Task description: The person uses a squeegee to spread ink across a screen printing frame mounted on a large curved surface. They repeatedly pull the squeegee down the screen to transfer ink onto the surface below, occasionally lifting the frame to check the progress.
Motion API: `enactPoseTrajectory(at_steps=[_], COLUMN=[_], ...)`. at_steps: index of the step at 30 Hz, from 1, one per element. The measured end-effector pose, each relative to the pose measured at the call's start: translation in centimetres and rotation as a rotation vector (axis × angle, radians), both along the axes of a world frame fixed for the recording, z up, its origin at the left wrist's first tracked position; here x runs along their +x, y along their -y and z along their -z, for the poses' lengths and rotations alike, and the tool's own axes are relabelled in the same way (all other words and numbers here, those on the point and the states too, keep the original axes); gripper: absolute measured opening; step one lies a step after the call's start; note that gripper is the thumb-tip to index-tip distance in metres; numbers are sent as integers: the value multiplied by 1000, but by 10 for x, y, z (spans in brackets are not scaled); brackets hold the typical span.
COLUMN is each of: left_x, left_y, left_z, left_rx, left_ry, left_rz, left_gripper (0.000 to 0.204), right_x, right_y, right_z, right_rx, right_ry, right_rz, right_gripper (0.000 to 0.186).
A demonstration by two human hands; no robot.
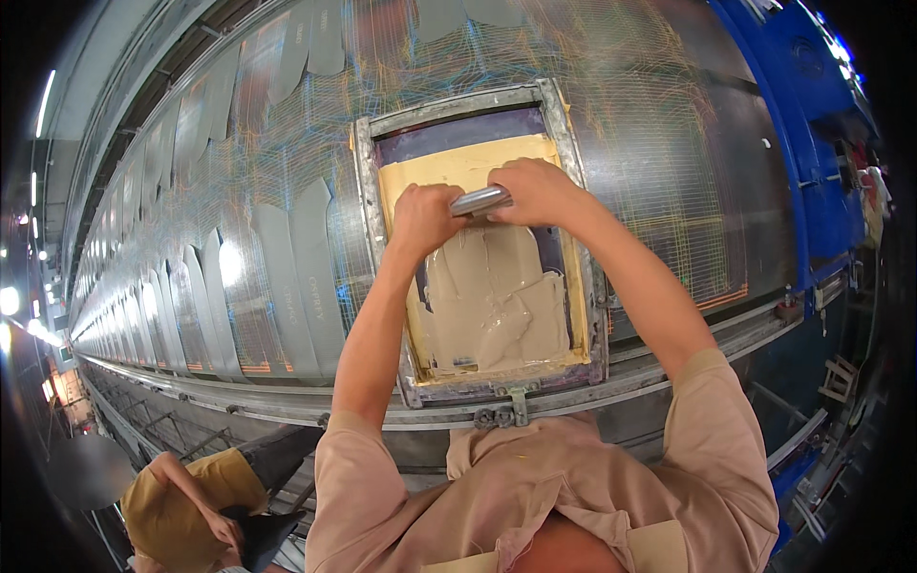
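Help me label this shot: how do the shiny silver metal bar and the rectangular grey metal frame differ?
Size: the shiny silver metal bar is short; the rectangular grey metal frame is far larger.
Look: the bar gleams, while the frame is dull and stained.
Hold: the left hand and right hand grip the bar; the frame lies on the long glossy table.
Both look metallic.

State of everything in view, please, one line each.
left hand: closed on metal handle
right hand: closed on metal handle
metal handle: gripped by both hands
metal frame: lying on long table
beige paste: wet-looking, spread unevenly inside metal frame
grey pieces: laid in rows on long table
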State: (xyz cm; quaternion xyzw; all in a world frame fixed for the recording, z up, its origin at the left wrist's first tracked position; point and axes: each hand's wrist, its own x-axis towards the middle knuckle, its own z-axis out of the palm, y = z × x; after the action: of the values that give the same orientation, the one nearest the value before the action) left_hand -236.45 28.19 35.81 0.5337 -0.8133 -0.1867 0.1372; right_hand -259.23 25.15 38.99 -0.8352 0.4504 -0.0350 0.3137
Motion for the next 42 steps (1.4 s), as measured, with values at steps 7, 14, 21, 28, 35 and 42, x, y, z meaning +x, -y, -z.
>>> enactPoseTrajectory(at_steps=[7, 14, 21, 28, 35, 42], left_x=[3, -10, -20, -4, -1, -2], left_y=[-3, -164, -209, -88, 8, -51], left_z=[11, 17, 1, 4, 6, 15], left_rx=[-1, -50, -62, -125, 29, -44], left_ry=[-56, -169, -60, 96, 88, -1], left_rz=[-2, 40, 14, 69, 35, 27], left_gripper=[25, 23, 18, 17, 21, 21], right_x=[13, -9, -11, 0, 13, 10], right_y=[0, -162, -217, -89, 5, -44], right_z=[38, 44, 41, 34, 27, 41], right_rx=[-59, -181, -207, -181, 11, -47], right_ry=[-82, 61, 72, -64, -79, -12], right_rz=[-31, -84, -21, -73, 21, -27], right_gripper=[24, 25, 25, 24, 21, 16])
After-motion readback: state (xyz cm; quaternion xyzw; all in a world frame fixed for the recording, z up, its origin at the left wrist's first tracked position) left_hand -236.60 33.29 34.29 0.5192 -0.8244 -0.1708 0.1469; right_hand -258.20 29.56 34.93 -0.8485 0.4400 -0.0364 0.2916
